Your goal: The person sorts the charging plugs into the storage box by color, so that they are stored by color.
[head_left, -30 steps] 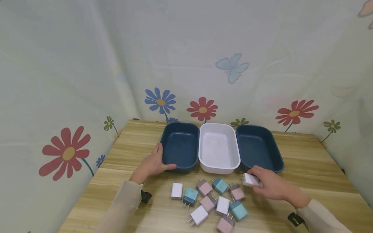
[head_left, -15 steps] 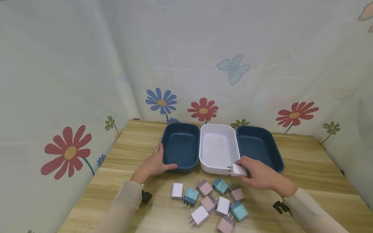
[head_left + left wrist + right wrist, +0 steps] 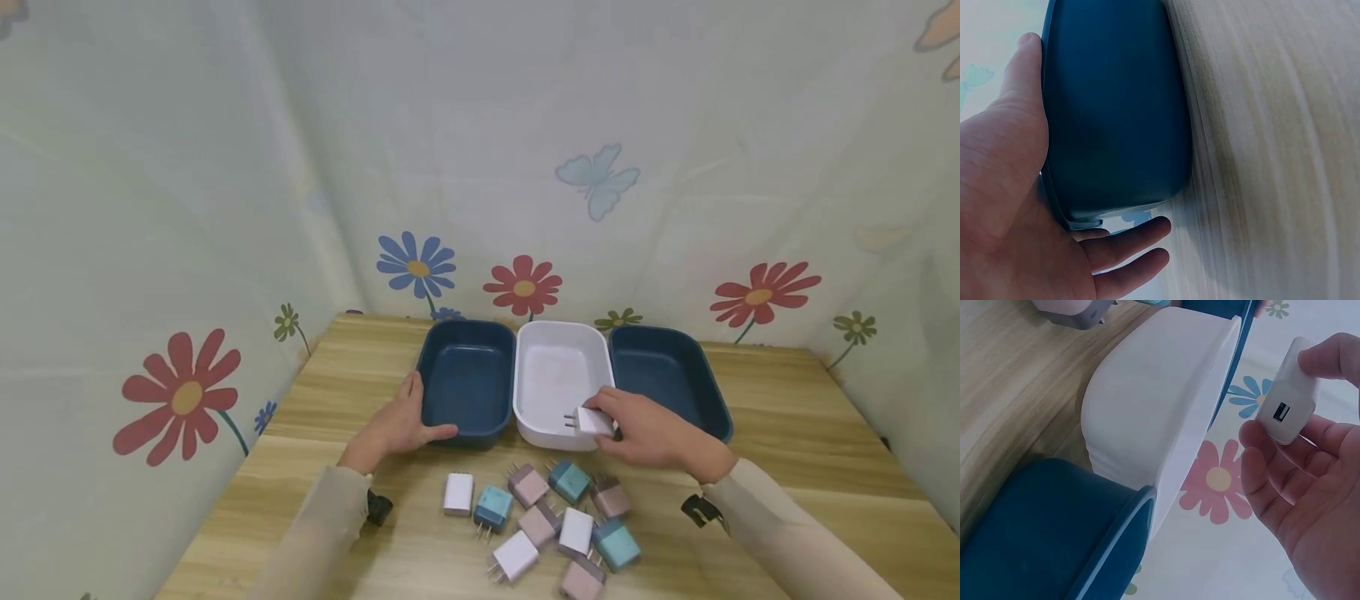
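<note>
My right hand (image 3: pixel 648 429) pinches a white USB wall charger (image 3: pixel 596 422) between thumb and fingers, prongs toward the left. In the head view it is over the near right corner of the white bin (image 3: pixel 558 375); its USB port shows in the right wrist view. My left hand (image 3: pixel 393 427) rests at the near left corner of the left dark blue bin (image 3: pixel 467 383). There the thumb lies along the bin's near side, and the other fingers stretch out along its left side. In the left wrist view the fingers (image 3: pixel 1132 240) are extended beside the bin wall.
To the right of the white bin stands another dark blue bin (image 3: pixel 667 375). Several loose chargers lie in front on the wooden table (image 3: pixel 300 500): white (image 3: pixel 458 494), teal with dark blue (image 3: pixel 492 508), pink with grey-mauve (image 3: pixel 528 483). A flowered cloth (image 3: pixel 465 125) hangs behind.
My right hand has carried the white charger left and upward in view, from in front of the right blue bin to over the white bin's near right corner. The left hand stays at its bin.
</note>
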A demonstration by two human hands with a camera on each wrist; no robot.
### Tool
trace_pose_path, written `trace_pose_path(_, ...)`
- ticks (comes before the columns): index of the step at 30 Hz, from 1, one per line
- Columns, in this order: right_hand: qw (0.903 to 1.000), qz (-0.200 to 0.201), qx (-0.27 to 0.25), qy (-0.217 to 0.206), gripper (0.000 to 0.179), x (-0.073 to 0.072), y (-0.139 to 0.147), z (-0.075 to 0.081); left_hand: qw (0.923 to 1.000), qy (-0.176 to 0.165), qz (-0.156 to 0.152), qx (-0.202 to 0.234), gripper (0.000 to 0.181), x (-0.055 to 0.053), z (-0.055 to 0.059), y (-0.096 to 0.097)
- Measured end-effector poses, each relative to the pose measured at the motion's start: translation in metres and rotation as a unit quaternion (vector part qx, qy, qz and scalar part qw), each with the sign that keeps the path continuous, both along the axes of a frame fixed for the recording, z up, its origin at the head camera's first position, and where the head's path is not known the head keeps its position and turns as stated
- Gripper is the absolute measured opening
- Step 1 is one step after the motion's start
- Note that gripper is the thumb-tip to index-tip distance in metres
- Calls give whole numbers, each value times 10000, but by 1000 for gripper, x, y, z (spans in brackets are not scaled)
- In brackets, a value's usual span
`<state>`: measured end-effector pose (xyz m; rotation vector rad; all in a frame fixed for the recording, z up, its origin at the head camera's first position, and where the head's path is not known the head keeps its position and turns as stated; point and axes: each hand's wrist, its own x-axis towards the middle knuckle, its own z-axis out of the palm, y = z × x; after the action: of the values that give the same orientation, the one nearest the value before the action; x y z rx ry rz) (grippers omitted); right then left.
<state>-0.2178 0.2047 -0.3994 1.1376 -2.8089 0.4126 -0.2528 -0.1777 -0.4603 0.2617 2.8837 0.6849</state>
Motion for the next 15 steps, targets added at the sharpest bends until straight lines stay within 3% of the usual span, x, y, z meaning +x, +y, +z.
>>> trace_pose_path(7, 9992, -150, 256, -274, 37, -6, -11, 2, 10000, -67, 14, -16, 126, 1, -2, 2)
trace_pose_path(15, 9987, 140, 354, -330, 38, -16, -27, 3, 10000, -26, -75, -31, 130, 0, -2, 1)
